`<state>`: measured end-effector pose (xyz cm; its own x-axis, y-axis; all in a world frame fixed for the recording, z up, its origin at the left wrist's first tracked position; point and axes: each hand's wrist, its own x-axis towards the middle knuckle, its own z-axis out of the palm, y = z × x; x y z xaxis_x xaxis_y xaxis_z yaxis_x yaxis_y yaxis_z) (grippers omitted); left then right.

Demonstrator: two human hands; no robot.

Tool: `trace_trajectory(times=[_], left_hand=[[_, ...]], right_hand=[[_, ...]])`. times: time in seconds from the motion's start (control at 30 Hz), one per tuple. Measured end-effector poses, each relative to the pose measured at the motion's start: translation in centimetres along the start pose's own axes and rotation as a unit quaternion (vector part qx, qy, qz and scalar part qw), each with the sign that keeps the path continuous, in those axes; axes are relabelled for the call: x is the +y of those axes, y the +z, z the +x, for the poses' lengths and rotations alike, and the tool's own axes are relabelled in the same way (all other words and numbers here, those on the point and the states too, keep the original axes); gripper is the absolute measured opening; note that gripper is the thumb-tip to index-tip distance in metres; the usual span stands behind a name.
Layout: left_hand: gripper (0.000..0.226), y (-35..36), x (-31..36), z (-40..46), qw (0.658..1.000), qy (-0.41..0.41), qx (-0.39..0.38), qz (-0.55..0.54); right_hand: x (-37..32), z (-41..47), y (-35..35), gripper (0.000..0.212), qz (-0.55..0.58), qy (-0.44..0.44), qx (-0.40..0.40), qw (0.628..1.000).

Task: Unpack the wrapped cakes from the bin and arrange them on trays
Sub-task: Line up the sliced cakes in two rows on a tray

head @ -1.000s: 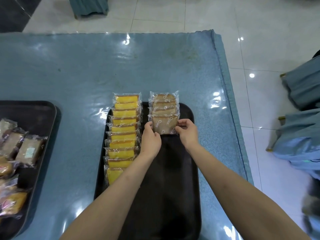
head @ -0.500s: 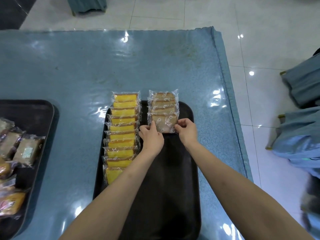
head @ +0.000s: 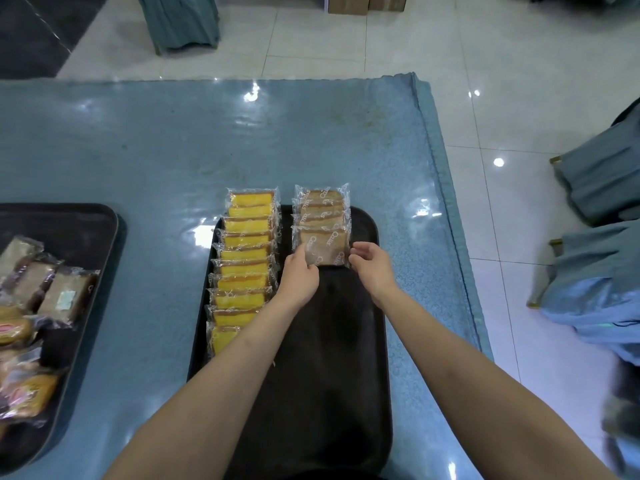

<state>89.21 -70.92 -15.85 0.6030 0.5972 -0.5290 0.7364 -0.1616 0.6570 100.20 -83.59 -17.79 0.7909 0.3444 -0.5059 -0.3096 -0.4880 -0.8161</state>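
Clear-wrapped brown cake (head: 323, 249), printed perhaps "Cakes", pinched by left grip (head: 300, 276) and right grip (head: 372, 268).

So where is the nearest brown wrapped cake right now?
In the head view, the brown wrapped cake lies at the near end of the right-hand row on the centre black tray, between the left hand and right hand.

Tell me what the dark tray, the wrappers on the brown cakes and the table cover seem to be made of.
Tray: probably plastic, matte black, with a moulded raised rim and rounded corners.
Brown cake wrappers: thin clear plastic film, glossy, crinkled at the sealed edges, with white print.
Table cover: seemingly blue patterned cloth under clear vinyl sheet; it mirrors the ceiling lights.
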Motion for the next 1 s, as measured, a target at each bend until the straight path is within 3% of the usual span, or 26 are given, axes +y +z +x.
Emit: trace_trajectory(times=[0.53,1.0], left_hand=[[0.035,-2.3,-0.2,-12.0,0.974,0.017,0.157,-0.164],[0.024,-9.0,-6.8,-23.5,0.926,0.036,0.288,-0.243]], right_hand=[[-1.7,-10.1,-3.0,0.016,0.068,-0.098,-0.022,0.993],[-3.3,-21.1,3.4,0.015,0.037,-0.181,-0.127,0.974]])
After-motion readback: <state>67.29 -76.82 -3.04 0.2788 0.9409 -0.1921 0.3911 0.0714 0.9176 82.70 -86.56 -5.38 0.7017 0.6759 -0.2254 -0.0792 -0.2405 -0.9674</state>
